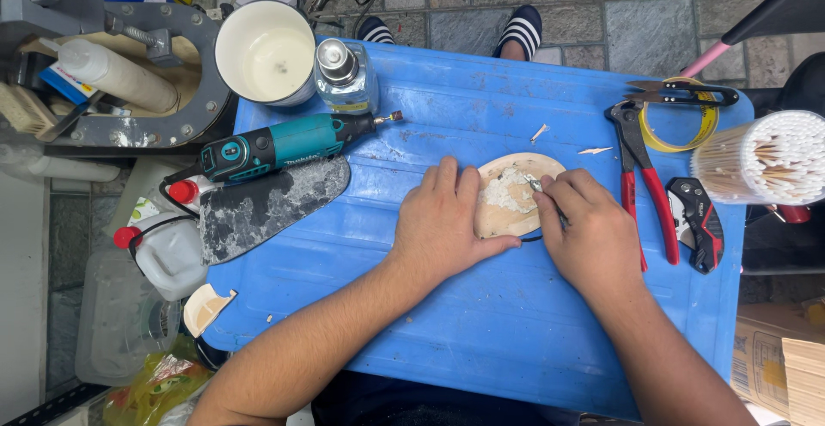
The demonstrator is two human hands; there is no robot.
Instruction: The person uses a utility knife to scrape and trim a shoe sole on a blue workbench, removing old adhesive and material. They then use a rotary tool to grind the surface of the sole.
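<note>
Closed around a small metal tool (537, 186), the right hand (589, 232) has its grip at the oval wooden piece (501, 214); the left hand (443, 220) presses it flat to the blue desk (481, 323). White filler covers only part of the wood, so most looks left to spread.

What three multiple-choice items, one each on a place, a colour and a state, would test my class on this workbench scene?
1. Where does the rotary tool lie?
A. left of the hands
B. right of the pliers
C. on the floor

2. What colour are the handles of the pliers?
A. green
B. red
C. white

3. What is the left hand doing?
A. hanging free
B. gripping the cup
C. pressing on the wooden piece

Answers: A, it lies at the table's left; B, both handles are red; C, its fingers rest on the piece.
</note>
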